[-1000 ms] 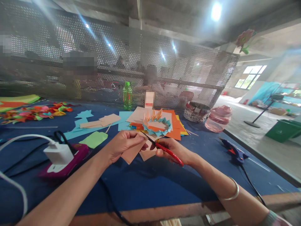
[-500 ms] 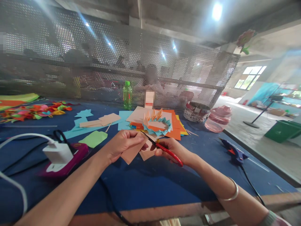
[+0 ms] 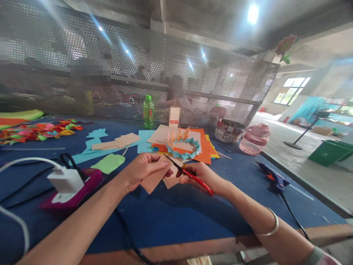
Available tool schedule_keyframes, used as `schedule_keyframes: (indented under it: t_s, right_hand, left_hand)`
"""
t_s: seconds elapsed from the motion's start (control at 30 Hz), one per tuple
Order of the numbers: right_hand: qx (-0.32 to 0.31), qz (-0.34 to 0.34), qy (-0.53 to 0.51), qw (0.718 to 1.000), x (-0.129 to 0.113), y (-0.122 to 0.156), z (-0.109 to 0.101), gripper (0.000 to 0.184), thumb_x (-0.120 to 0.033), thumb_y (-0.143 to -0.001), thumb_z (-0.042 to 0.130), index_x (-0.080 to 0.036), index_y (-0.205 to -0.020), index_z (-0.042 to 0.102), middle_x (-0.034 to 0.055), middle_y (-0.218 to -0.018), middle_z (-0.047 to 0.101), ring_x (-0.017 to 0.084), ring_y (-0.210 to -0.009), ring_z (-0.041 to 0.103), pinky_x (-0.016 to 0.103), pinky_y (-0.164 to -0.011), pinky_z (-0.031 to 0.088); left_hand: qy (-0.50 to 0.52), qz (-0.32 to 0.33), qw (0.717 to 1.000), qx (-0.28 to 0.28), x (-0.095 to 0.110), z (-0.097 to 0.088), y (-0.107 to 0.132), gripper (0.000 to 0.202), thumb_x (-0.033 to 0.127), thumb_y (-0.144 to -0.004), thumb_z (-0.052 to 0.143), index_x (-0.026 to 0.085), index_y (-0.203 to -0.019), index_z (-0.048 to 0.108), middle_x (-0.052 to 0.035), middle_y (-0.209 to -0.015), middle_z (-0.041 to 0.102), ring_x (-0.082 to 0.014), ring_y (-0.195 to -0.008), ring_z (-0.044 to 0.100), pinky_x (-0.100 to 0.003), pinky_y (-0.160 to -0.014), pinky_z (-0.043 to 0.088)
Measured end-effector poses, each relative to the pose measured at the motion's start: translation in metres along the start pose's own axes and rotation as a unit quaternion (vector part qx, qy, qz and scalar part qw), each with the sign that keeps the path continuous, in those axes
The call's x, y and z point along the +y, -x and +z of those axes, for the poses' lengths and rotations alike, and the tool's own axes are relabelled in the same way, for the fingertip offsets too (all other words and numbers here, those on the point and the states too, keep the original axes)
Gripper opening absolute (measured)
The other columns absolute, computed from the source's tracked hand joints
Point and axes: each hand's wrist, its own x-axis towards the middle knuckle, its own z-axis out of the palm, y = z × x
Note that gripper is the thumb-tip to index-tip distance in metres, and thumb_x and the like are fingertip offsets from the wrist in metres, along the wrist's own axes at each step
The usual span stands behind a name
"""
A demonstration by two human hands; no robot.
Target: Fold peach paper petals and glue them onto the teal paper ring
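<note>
My left hand (image 3: pixel 146 171) pinches a folded sheet of peach paper (image 3: pixel 153 183) at its upper edge. My right hand (image 3: pixel 200 176) grips red-handled scissors (image 3: pixel 196 181), with the thin blades reaching into the peach paper near my left fingers. A second peach piece (image 3: pixel 172 180) shows beneath the hands. Just beyond them, a paper ring of teal zigzag with orange points (image 3: pixel 183 147) rests on stacked orange and cream sheets (image 3: pixel 205 154), touching neither hand.
The blue work table (image 3: pixel 165 224) holds a hot glue gun (image 3: pixel 273 181) at right, a white charger (image 3: pixel 65 180) and black-handled scissors (image 3: pixel 67 161) at left, paper petals (image 3: pixel 35 133), a green bottle (image 3: pixel 148 112), a woven basket (image 3: pixel 229 131) and a pink jar (image 3: pixel 255 141). People sit behind a perforated metal screen (image 3: pixel 209 73).
The whole scene has shifted slightly in view as my head moved. My right hand and the scissors sit slightly further left, and the blades remain in the peach paper.
</note>
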Motion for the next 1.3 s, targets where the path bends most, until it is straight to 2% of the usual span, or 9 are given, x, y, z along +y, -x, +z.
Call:
schedule_keyframes:
  t_s: [0.33,0.47,0.57,0.73,0.9,1.1,1.17,1.23,1.3]
  right_hand:
    - [0.029,-0.033,0.04,0.998,-0.003,-0.002,0.001,0.047,-0.06,-0.073,0.065,-0.014,-0.082,0.063,-0.0048,-0.057,0.045,0.007,-0.049,0.04,0.021,-0.047,0.031]
    - [0.115,-0.021,0.083,0.99,-0.002,0.001,-0.014,0.048,-0.061,-0.08,0.057,-0.014,-0.088,0.064,-0.0036,-0.055,0.048,0.009,-0.048,0.043,0.022,-0.048,0.033]
    - [0.22,0.028,0.226,0.948,0.005,0.008,-0.046,0.046,-0.059,-0.085,0.05,-0.016,-0.088,0.065,0.001,-0.06,0.057,0.014,-0.054,0.053,0.024,-0.052,0.035]
    - [0.252,0.276,0.503,0.78,0.031,0.027,-0.11,0.042,-0.047,-0.088,0.047,-0.013,-0.09,0.069,0.0173,-0.083,0.07,0.026,-0.078,0.066,0.029,-0.061,0.038]
    - [0.22,0.343,0.506,0.761,0.06,0.044,-0.137,0.027,-0.026,-0.079,0.056,-0.007,-0.089,0.073,0.0211,-0.086,0.071,0.026,-0.083,0.067,0.03,-0.066,0.042]
    - [0.246,0.353,0.509,0.746,0.048,0.04,-0.121,0.04,-0.038,-0.079,0.061,-0.009,-0.105,0.068,0.0223,-0.103,0.069,0.033,-0.096,0.064,0.034,-0.069,0.045]
    - [0.318,0.266,0.496,0.763,0.035,0.028,-0.099,0.036,-0.037,-0.087,0.053,-0.015,-0.113,0.064,0.0172,-0.105,0.069,0.03,-0.098,0.064,0.035,-0.073,0.045]
    - [0.331,0.106,0.39,0.853,0.023,0.013,-0.069,0.03,-0.037,-0.09,0.049,-0.021,-0.111,0.064,0.0085,-0.101,0.071,0.022,-0.089,0.065,0.03,-0.071,0.046]
    - [0.249,-0.033,0.26,0.932,0.014,-0.001,-0.035,0.028,-0.038,-0.093,0.045,-0.022,-0.105,0.065,0.0047,-0.099,0.071,0.016,-0.085,0.065,0.026,-0.072,0.047]
  left_hand:
    - [0.002,-0.004,1.0,-0.001,-0.001,-0.001,-0.002,0.018,0.034,-0.073,0.074,0.017,-0.079,0.074,-0.0049,-0.072,0.075,-0.0155,-0.069,0.068,-0.024,-0.068,0.052]
    - [0.022,-0.003,1.0,0.008,-0.005,-0.003,-0.004,0.018,0.033,-0.073,0.075,0.016,-0.078,0.074,-0.0051,-0.072,0.075,-0.0143,-0.068,0.068,-0.023,-0.07,0.053]
    - [0.028,-0.004,1.0,0.006,-0.007,-0.005,-0.005,0.019,0.035,-0.072,0.076,0.016,-0.077,0.074,-0.0057,-0.074,0.076,-0.015,-0.07,0.069,-0.024,-0.071,0.054]
    - [0.032,-0.005,0.999,0.008,-0.007,-0.004,-0.005,0.021,0.036,-0.073,0.076,0.016,-0.079,0.074,-0.0056,-0.075,0.076,-0.0138,-0.071,0.068,-0.022,-0.071,0.053]
    - [0.038,-0.019,0.998,0.049,-0.003,-0.002,-0.004,0.021,0.034,-0.071,0.077,0.015,-0.077,0.073,-0.0062,-0.078,0.075,-0.0146,-0.072,0.068,-0.021,-0.066,0.052]
    - [0.048,-0.003,0.991,0.123,0.0,-0.003,-0.006,0.02,0.031,-0.07,0.076,0.014,-0.078,0.069,-0.0069,-0.079,0.075,-0.0172,-0.076,0.068,-0.022,-0.064,0.051]
    - [0.068,0.008,0.99,0.126,0.0,-0.003,-0.007,0.02,0.03,-0.07,0.076,0.015,-0.08,0.069,-0.0072,-0.079,0.075,-0.0187,-0.079,0.068,-0.025,-0.066,0.051]
    - [0.106,0.021,0.987,0.122,-0.001,-0.004,-0.008,0.019,0.028,-0.07,0.076,0.015,-0.081,0.069,-0.0072,-0.081,0.075,-0.0197,-0.082,0.068,-0.027,-0.071,0.052]
    - [0.144,0.041,0.983,0.107,-0.001,-0.004,-0.009,0.017,0.026,-0.069,0.077,0.015,-0.08,0.07,-0.0073,-0.083,0.075,-0.0196,-0.085,0.067,-0.028,-0.076,0.052]
